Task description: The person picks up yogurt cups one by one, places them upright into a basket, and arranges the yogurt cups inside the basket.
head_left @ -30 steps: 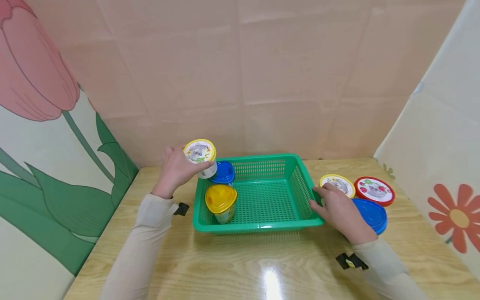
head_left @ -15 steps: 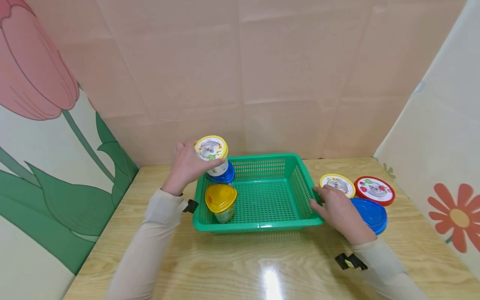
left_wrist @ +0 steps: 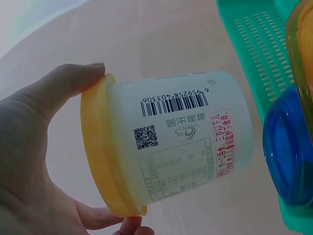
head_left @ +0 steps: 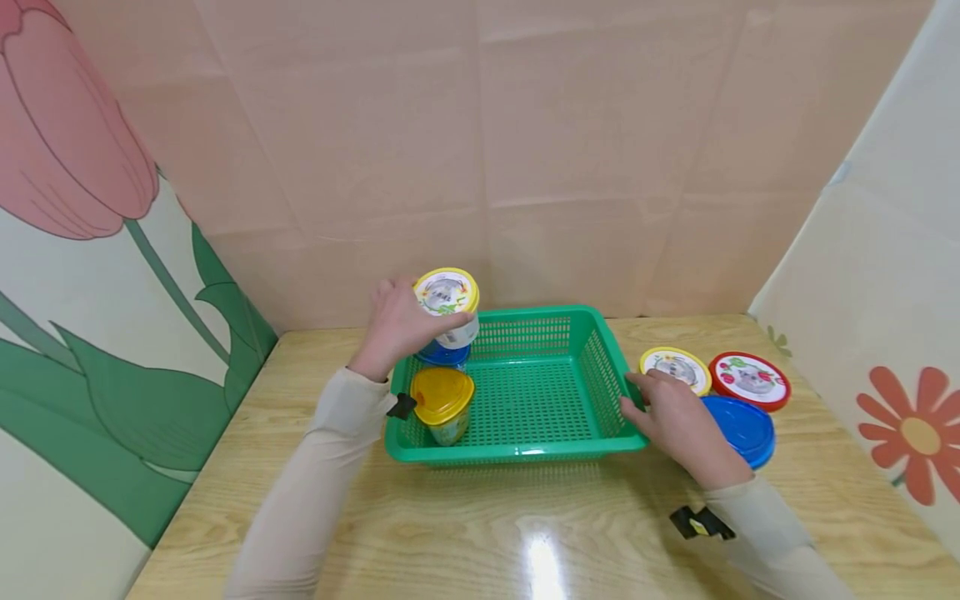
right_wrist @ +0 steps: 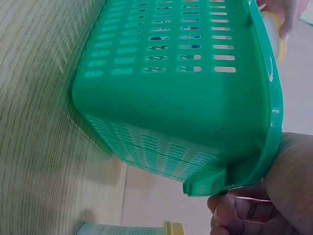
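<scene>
My left hand [head_left: 397, 325] grips a white plastic tub [head_left: 453, 300] by its yellow printed lid, raised above the back left corner of a green basket [head_left: 540, 400]. Thumb and fingers clasp opposite sides of that lid [left_wrist: 107, 152] in the left wrist view; the tub's side carries a barcode. Inside the basket, on its left, stand a blue-lidded tub [head_left: 444, 356], partly hidden by the held one, and a yellow-lidded tub [head_left: 442, 398]. My right hand [head_left: 678, 425] holds the basket's right rim; in the right wrist view its fingers [right_wrist: 244, 210] curl beneath the rim.
Right of the basket stand a yellow-lidded tub [head_left: 675, 364], a red-lidded tub [head_left: 750, 381] and a blue-lidded tub [head_left: 738, 429], the last partly behind my right hand. The wooden table [head_left: 465, 533] meets a pink backdrop [head_left: 525, 167] behind the basket.
My left hand has carried the white tub rightward and slightly upward, from beside the basket's left edge to above its back left corner. My right hand stays on the rim.
</scene>
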Action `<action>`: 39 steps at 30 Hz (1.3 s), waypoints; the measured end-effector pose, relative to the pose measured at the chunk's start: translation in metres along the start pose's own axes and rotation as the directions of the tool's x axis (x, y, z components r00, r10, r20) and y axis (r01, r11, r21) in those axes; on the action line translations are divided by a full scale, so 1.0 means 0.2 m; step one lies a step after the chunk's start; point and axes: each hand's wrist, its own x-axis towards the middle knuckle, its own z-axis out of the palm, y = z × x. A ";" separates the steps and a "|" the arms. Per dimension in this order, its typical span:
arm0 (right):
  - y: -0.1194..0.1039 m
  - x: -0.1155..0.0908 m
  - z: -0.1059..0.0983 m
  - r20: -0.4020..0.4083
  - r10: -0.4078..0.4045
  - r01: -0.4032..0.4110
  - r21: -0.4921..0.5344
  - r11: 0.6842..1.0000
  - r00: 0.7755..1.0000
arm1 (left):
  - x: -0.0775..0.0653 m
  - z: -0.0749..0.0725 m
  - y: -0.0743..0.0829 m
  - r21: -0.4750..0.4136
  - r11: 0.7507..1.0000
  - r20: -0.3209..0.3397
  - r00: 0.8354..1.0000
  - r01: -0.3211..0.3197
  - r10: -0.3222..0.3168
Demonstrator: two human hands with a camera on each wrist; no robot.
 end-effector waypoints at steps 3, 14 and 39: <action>0.01 0.00 0.00 -0.002 -0.002 0.002 -0.006 1.000 1.000 | 0.01 0.02 0.02 -0.003 1.000 0.001 1.000 -0.015 0.015; 0.01 0.00 0.00 0.007 -0.001 0.002 -0.018 1.000 1.000 | 0.05 0.11 0.06 -0.019 0.999 0.030 0.999 -0.043 0.043; 0.01 0.01 -0.01 0.045 0.027 -0.026 -0.014 1.000 0.999 | 0.14 0.30 0.10 0.034 0.999 0.161 0.987 -0.023 0.017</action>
